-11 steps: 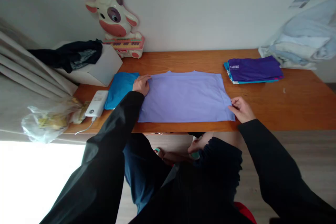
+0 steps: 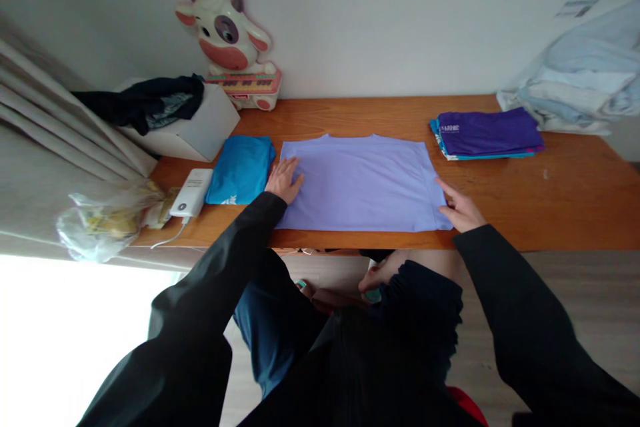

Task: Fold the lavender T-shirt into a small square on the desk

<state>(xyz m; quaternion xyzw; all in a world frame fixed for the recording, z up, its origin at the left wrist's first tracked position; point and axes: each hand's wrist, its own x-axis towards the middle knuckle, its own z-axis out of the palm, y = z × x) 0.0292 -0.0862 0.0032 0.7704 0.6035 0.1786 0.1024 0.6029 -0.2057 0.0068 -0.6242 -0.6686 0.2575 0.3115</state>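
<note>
A lavender shirt (image 2: 357, 183) lies spread flat on the wooden table in front of me, its lower edge close to the table's front edge. My left hand (image 2: 285, 180) rests flat on the shirt's left side, fingers stretched out and spread. At the opposite side, my right hand (image 2: 463, 208) touches the shirt's right edge, thumb and forefinger apart. Just left of my left hand lies a folded blue garment (image 2: 243, 170) with a white print at its lower edge.
On the wooden table (image 2: 575, 193), a folded purple and blue stack (image 2: 490, 133) lies at right, near bagged clothes (image 2: 585, 83). Left are a white power bank (image 2: 191, 192) with a cable, a plastic bag (image 2: 103, 223), a white box (image 2: 220, 120) under dark cloth, and a cow toy keyboard (image 2: 245, 83).
My left hand has moved from the shirt's upper left corner down onto its left side, fingers now spread. My right hand's pinch on the right edge has loosened. The view has shifted slightly.
</note>
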